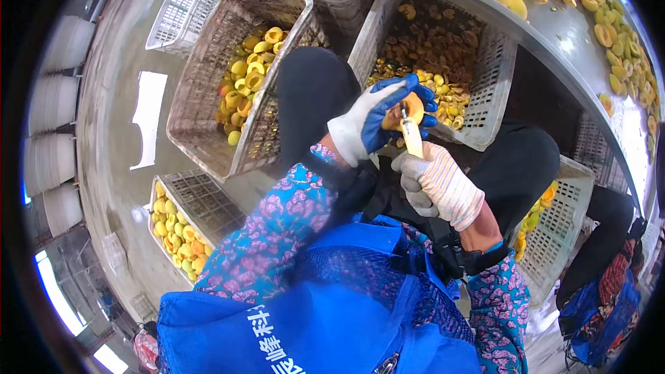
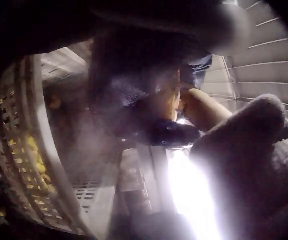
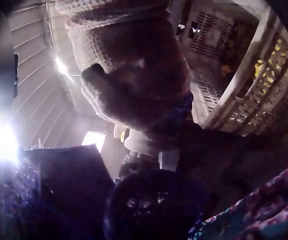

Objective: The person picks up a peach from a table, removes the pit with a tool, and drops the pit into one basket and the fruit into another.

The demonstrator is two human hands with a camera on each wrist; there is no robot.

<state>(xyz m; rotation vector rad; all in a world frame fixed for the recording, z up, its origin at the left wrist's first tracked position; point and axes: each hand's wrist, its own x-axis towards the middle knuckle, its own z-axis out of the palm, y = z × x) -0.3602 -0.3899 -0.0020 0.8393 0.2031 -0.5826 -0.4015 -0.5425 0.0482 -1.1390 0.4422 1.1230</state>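
Note:
In the head view my left hand (image 1: 370,116), in a white glove with blue coating, grips a cut peach (image 1: 415,105) above the crate between the knees. My right hand (image 1: 445,183), in a striped knit glove with grey fingers, holds a pitting tool (image 1: 413,140) by its pale yellow handle. The metal tip of the tool is at the cut face of the peach. The left wrist view shows the tool's handle (image 2: 207,109) beside the dark peach edge (image 2: 172,102). Glove fabric (image 3: 129,70) fills the upper part of the right wrist view, hiding the tool there.
A crate (image 1: 500,76) with pits and yellow scraps stands ahead. To its left, another crate (image 1: 201,90) holds peach halves. Fruit-filled crates sit at lower left (image 1: 208,190) and right (image 1: 564,225). A metal table (image 1: 564,41) bearing many peach halves curves across the upper right.

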